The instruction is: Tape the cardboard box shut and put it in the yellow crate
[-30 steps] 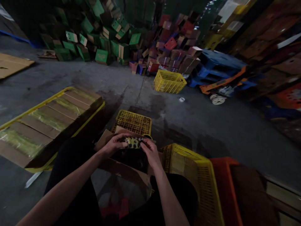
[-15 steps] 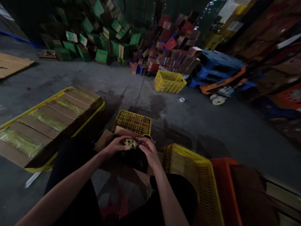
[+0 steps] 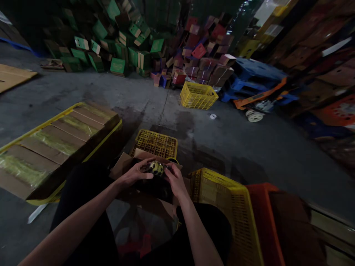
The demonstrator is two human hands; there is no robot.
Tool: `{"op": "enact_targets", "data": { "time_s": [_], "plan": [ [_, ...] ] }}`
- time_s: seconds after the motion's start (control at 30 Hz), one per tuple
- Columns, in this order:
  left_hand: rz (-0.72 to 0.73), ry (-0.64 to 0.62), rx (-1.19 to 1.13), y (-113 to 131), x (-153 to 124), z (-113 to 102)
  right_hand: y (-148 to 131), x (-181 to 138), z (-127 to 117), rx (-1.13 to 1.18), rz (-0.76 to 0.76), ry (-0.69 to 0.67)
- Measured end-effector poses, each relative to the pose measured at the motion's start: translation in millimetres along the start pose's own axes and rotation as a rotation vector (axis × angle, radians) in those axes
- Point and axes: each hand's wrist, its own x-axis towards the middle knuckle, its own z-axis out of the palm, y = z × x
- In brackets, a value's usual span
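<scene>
A small rounded yellow item with black spots, glossy as if in clear wrap, is held between my two hands above a cardboard box. My left hand grips its left end, thumb in front and fingers behind. The right end is pinched by my right hand. What exactly the item is I cannot make out. Below lies the open cardboard box, its flaps spread and its inside dark, so the contents are hidden.
Left of me, taped cartons fill a yellow crate. A yellow crate stands beyond the box, and another yellow crate and an orange crate are at my right. Farther off are a yellow crate and a pallet jack.
The spotted item has turned in my hands and now shows a rounder face with larger dark spots. My fingers have shifted slightly; the view has moved a little.
</scene>
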Motion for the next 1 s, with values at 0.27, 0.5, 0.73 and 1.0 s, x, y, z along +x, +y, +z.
{"op": "enact_targets", "data": {
  "time_s": [0.27, 0.5, 0.73, 1.0],
  "plan": [
    [-0.002, 0.146, 0.081, 3, 0, 3, -9, -6, 9, -0.028, -0.056, -0.089],
    [-0.012, 0.096, 0.207, -5, 3, 2, -21, -5, 10, -0.132, -0.197, -0.073],
    [-0.027, 0.047, 0.287, -11, 5, 0, -11, -3, 7, -0.156, -0.192, -0.025],
    [-0.025, -0.110, 0.172, -8, 1, 7, -2, -1, 4, -0.082, -0.150, 0.069]
  ]
}}
